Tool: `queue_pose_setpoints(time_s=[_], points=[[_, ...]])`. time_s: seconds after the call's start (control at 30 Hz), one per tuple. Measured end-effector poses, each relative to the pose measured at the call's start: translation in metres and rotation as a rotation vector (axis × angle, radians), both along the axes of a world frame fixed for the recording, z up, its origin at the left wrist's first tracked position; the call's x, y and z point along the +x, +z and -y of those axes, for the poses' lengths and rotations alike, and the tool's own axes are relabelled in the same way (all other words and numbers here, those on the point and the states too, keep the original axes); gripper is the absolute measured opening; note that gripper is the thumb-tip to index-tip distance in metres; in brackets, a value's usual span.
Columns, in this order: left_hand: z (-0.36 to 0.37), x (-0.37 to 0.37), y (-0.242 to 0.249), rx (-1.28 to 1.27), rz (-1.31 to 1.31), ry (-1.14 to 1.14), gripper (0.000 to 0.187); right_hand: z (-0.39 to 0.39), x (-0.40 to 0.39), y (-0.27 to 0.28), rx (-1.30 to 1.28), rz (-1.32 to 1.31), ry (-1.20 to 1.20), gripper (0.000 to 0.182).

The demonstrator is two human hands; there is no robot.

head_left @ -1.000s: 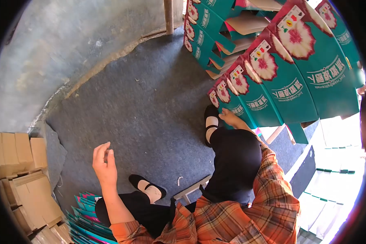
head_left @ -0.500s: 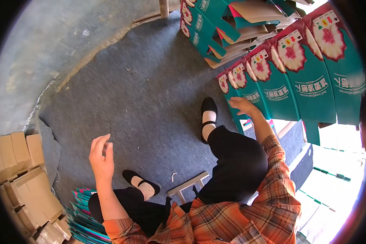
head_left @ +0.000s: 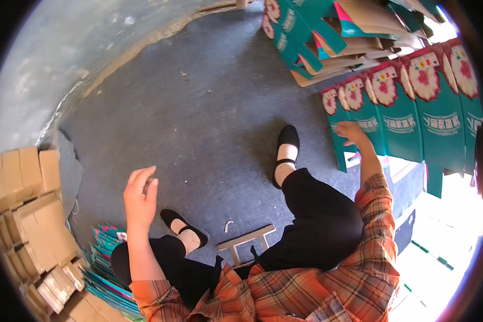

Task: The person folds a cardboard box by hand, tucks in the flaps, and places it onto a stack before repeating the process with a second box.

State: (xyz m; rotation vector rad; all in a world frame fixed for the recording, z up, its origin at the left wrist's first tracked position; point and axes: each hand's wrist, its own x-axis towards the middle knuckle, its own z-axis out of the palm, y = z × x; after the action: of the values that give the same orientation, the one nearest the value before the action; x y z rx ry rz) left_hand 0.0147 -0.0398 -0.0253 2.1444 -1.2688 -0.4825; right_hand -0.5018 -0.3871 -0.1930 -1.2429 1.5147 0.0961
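The hands both look empty: the right hand [head_left: 353, 133] is spread, fingers a little bent, in front of the left end of the row of teal cartons [head_left: 405, 129], though whether its fingertips touch the cardboard I cannot tell from here. The left hand [head_left: 141, 193] hangs well to the left of that row, over the grey floor [head_left: 198, 107], loosely curled, thumb apart, nothing in it. At least 5 printed faces show in the row, set side by side, with flaps poking out along its near edge. Just beyond the row is a heap of cartons [head_left: 335, 45] with open flaps; across the floor from it, to the left, are brown cartons [head_left: 45, 236] and a sheaf of flat teal sheets [head_left: 104, 284]. A black shoe [head_left: 288, 134] rests near the row's left end. From where I stand, the weak spot seems to be that end carton: a sideways push from the right hand could tilt it or spread the row, since nothing visible braces its outer side. The flaps might crease if the forearm dragged over them, and a careless step could knock the end out of line.
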Motion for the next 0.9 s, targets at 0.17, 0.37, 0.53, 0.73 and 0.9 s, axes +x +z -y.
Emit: queue_pose_setpoints(time_s=[0.17, 0.37, 0.53, 0.73, 0.9], points=[[-0.008, -0.004, -0.007, 0.011, 0.01, -0.043, 0.028, 0.014, -0.024, -0.034, -0.131, -0.093, -0.1, 0.057], [-0.01, -0.015, -0.005, 0.039, 0.059, -0.089, 0.026, 0.032, -0.081, -0.101, -0.429, -0.157, 0.233, 0.047], [-0.01, -0.015, -0.01, 0.022, 0.113, -0.162, 0.027, 0.023, -0.086, -0.075, -0.476, -0.195, 0.152, 0.05], [-0.005, -0.014, -0.015, -0.089, 0.158, -0.171, 0.026, -0.007, -0.012, 0.054, -0.33, -0.186, 0.237, 0.052], [-0.021, 0.001, 0.021, -0.21, -0.053, -0.114, 0.026, -0.014, 0.062, 0.152, -0.489, -0.031, 0.437, 0.055]])
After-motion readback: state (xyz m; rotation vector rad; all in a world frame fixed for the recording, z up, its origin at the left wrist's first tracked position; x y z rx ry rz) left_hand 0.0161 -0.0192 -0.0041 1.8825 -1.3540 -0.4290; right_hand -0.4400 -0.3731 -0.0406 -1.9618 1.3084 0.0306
